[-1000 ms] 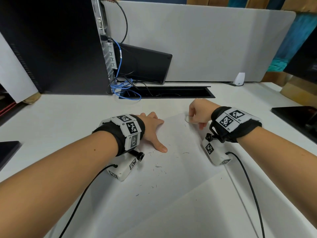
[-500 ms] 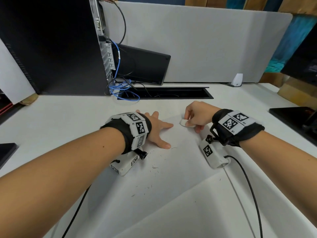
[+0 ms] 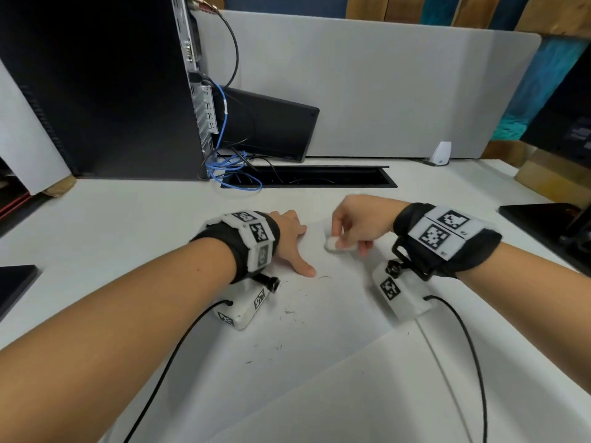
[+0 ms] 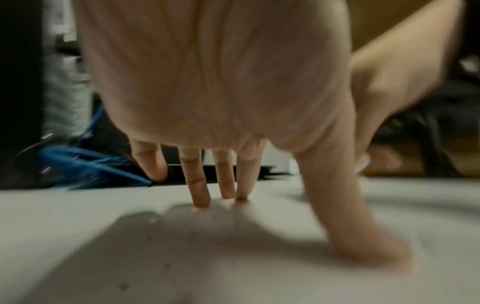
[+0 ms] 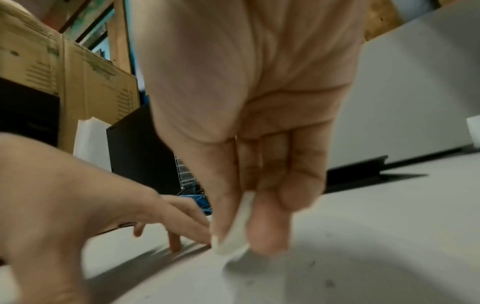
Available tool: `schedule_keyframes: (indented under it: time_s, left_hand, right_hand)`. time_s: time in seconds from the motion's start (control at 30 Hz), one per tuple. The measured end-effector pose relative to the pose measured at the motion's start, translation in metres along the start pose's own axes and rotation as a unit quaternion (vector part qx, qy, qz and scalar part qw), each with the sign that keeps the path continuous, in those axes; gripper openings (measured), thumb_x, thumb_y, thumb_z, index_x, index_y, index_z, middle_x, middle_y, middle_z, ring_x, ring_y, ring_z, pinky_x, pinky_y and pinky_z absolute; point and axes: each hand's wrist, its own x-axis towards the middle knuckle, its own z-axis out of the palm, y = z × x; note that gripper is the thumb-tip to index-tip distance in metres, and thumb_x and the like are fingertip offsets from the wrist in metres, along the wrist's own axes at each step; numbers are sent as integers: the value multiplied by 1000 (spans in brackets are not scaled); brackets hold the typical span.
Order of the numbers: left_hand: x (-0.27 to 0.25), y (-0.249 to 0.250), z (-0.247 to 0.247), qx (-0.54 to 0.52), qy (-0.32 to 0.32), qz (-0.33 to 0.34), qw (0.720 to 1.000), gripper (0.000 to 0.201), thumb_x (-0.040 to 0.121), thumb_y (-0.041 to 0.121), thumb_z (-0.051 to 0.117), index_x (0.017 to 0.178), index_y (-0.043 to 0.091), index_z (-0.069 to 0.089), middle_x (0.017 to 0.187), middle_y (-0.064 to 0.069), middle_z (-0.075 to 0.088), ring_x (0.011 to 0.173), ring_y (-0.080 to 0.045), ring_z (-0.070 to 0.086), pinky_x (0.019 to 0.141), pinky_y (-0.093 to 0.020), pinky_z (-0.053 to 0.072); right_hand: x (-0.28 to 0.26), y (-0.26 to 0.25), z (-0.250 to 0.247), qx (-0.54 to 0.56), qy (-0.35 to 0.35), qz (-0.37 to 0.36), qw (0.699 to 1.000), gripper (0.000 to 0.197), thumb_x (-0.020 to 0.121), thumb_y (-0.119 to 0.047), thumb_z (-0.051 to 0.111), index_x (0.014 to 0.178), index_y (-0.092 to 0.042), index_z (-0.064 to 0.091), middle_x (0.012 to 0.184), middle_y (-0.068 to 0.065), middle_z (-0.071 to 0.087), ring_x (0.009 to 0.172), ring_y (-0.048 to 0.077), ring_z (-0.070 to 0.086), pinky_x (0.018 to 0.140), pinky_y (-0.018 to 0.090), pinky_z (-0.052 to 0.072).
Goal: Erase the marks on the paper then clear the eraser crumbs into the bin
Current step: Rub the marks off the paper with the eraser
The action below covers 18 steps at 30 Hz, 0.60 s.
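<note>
right grip: right hand [image 3: 358, 222] pinches the white eraser [image 3: 339, 245] between thumb and fingers [image 5: 267, 232], clamped firm; low end of the eraser touches the paper [image 3: 319, 340] in the right wrist view.
left grip: left hand [image 3: 289, 238] holds nothing; fingers [image 4: 198, 191] straight and spread, tips and thumb pressing the sheet flat, just beside the eraser.
step in hand: rubbing out marks near the far edge of the paper, judged from eraser contact; marks under it too faint to tell.
doing it well: short strokes pulling away from the pinning hand, not toward it, so the sheet does not buckle; keep the left fingertips close to the rubbed spot; light pressure at the paper edge.
crumbs: dark eraser crumbs [image 3: 289, 312] scattered on the sheet near and below the left wrist; not yet gathered.
edges: far edge of the paper lies right by both hands; a second sheet edge runs diagonally nearer the person; cable slot [image 3: 313, 180] in the desk [image 3: 112, 225] sits beyond the hands, a risk for crumbs swept that way.
open room: bare desk to the left and right; computer tower [image 3: 105, 91] and blue cables [image 3: 230, 167] well apart at back left.
bin: not in view, so the sweep direction cannot be told.
</note>
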Motion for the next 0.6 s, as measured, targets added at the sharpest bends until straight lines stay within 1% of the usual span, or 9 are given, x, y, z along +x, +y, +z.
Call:
schedule_keyframes:
  time_s: [0.07, 0.13, 0.2, 0.27, 0.37, 0.4, 0.5, 0.53, 0.6]
  left_hand:
    - [-8, -10, -4, -61, -2, 26, 998, 89, 73, 54, 70, 145, 16, 32, 148, 1, 35, 132, -21, 38, 110, -34, 30]
    - [-17, -24, -2, -104, 6, 25, 994, 92, 71, 45, 77, 146, 22, 30, 148, 5, 36, 133, -18, 39, 108, -28, 28]
    - [-25, -38, 4, -95, -1, 5, 995, 100, 67, 46, 79, 148, 28, 23, 151, 7, 27, 138, -18, 31, 111, -32, 25]
    - [-30, -48, 14, -71, -24, -6, 997, 102, 68, 49, 77, 149, 29, 19, 153, 9, 18, 142, -16, 22, 116, -36, 21]
    - [-36, -54, 25, -63, -15, 10, 998, 102, 71, 47, 75, 150, 22, 16, 155, 8, 14, 142, -16, 19, 118, -38, 18]
    - [-37, -55, 27, -64, -6, 15, 998, 101, 73, 47, 74, 150, 21, 15, 155, 8, 13, 142, -16, 19, 117, -38, 18]
    - [-40, -54, 30, -56, -3, 16, 998, 100, 75, 49, 71, 151, 21, 13, 156, 11, 11, 143, -16, 18, 116, -39, 20]
    - [-40, -54, 30, -51, -6, 15, 999, 100, 75, 49, 71, 151, 21, 12, 157, 11, 10, 143, -17, 18, 116, -40, 20]
    - [-41, -54, 29, -46, -10, 17, 999, 100, 76, 49, 70, 151, 20, 11, 157, 9, 9, 143, -18, 17, 117, -41, 20]
  right_hand:
    - [7, -9, -2, -11, 62, -2, 998, 13, 84, -12, 64, 76, -18, 55, 75, 14, 68, 46, 15, 59, 51, 21, 48]
    - [14, -20, 1, -1, 66, -12, 998, 12, 84, -13, 63, 78, -19, 54, 76, 15, 68, 48, 16, 59, 51, 21, 47]
    - [21, -30, 8, 9, 37, -26, 999, 11, 83, -13, 64, 79, -19, 55, 77, 15, 68, 52, 20, 61, 50, 22, 48]
    - [26, -36, 16, 6, 30, -26, 999, 9, 83, -14, 65, 81, -17, 56, 76, 15, 68, 53, 21, 60, 52, 24, 50]
    - [30, -42, 24, -5, 74, -15, 997, 11, 84, -18, 66, 80, -13, 57, 57, 2, 61, 45, 17, 57, 49, 23, 48]
    - [28, -43, 26, 1, 72, -17, 997, 11, 83, -17, 66, 78, -13, 57, 55, 0, 59, 43, 16, 57, 46, 21, 47]
    - [22, -47, 30, 35, -7, -44, 998, 14, 83, -11, 66, 74, -16, 57, 64, 8, 64, 43, 13, 59, 48, 18, 49]
    - [21, -46, 31, 34, -12, -48, 998, 13, 83, -12, 67, 75, -18, 57, 68, 11, 66, 43, 12, 59, 53, 18, 51]
    - [22, -45, 30, 12, 27, -38, 999, 9, 83, -17, 67, 78, -17, 59, 69, 11, 67, 42, 11, 58, 60, 22, 52]
